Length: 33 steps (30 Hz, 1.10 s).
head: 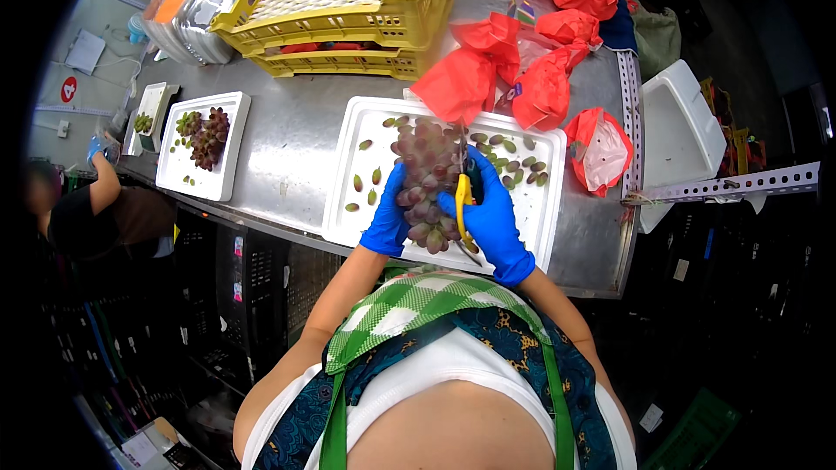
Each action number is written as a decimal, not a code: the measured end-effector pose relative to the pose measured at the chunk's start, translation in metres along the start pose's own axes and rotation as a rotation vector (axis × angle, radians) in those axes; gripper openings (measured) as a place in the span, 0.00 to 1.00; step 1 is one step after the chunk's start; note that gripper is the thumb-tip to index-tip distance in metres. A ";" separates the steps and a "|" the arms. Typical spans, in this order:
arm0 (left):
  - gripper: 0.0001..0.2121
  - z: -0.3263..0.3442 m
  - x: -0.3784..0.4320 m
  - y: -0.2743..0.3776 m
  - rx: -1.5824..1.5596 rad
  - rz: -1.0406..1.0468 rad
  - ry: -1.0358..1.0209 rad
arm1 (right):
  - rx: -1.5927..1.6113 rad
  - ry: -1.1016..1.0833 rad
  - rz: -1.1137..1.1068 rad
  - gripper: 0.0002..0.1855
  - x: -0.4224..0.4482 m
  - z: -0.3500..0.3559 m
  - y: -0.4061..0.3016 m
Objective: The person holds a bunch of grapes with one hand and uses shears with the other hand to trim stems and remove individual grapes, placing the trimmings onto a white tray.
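A large bunch of reddish-purple grapes (pixel 428 176) is held up over a white foam tray (pixel 339 196). My left hand (pixel 390 209), in a blue glove, grips the bunch along its left side. In my right hand (pixel 486 215), also gloved in blue, are scissors with a yellow handle (pixel 463 205), at the right side of the bunch; their blades are hard to make out. Loose green and purplish grapes (pixel 516 160) lie on the tray to both sides of the bunch. Behind the tray rest red paper bags (pixel 457 81) with pale linings, some touching its far edge.
Stacked yellow crates (pixel 326 29) stand at the back, with clear plastic containers (pixel 189 16) beside them. Another foam tray (pixel 238 143) holds grapes on the left, near a scale (pixel 153 108) and a co-worker (pixel 111 209). A metal post (pixel 630 117) and perforated bar (pixel 771 177) edge the table's right.
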<state>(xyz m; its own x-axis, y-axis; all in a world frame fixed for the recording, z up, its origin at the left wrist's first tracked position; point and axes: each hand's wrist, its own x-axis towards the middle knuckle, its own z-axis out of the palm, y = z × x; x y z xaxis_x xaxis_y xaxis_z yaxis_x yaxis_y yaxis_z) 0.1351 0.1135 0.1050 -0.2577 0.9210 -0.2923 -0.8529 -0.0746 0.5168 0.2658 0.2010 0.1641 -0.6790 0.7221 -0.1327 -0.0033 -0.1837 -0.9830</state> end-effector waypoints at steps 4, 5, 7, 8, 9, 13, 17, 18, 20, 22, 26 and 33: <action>0.26 -0.007 0.005 -0.001 -0.140 0.034 -0.140 | -0.054 -0.039 -0.106 0.41 -0.002 0.000 0.008; 0.26 -0.009 0.009 0.000 -0.228 0.046 -0.260 | -0.007 -0.047 -0.079 0.40 -0.002 -0.002 0.008; 0.26 -0.013 0.012 -0.001 -0.321 0.081 -0.324 | 0.087 -0.063 -0.024 0.38 -0.002 -0.008 0.008; 0.25 -0.012 0.014 -0.002 -0.179 0.165 -0.221 | 0.131 -0.046 -0.020 0.37 -0.001 -0.011 0.011; 0.24 -0.010 0.017 -0.004 -0.036 0.247 -0.116 | 0.174 -0.029 -0.017 0.37 0.001 -0.014 0.018; 0.25 -0.004 0.015 0.003 -0.116 0.200 -0.202 | 0.262 0.033 -0.050 0.34 0.001 -0.018 0.019; 0.24 0.002 0.013 0.005 -0.093 0.161 -0.085 | -0.045 0.048 -0.243 0.32 -0.008 -0.011 0.003; 0.24 -0.002 0.012 0.003 -0.105 0.135 -0.070 | -0.139 0.033 -0.283 0.31 -0.010 -0.009 -0.002; 0.26 -0.008 0.009 -0.001 -0.128 0.079 -0.042 | -0.487 0.029 -0.424 0.32 -0.012 -0.007 -0.008; 0.27 -0.008 0.005 -0.003 -0.122 0.058 -0.006 | -0.758 0.014 -0.570 0.34 -0.007 -0.007 0.002; 0.27 -0.022 0.006 -0.007 -0.130 0.046 0.014 | -0.859 0.004 -0.573 0.31 -0.003 -0.007 0.002; 0.27 -0.016 0.018 0.001 -0.037 0.166 -0.044 | -0.233 -0.004 -0.193 0.21 0.005 -0.027 -0.001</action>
<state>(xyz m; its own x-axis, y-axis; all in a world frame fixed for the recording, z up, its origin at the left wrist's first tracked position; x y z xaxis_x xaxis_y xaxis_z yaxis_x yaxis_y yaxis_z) 0.1220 0.1241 0.0871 -0.3771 0.9105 -0.1695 -0.8164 -0.2404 0.5251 0.2823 0.2224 0.1607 -0.6851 0.7260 0.0599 0.0351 0.1151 -0.9927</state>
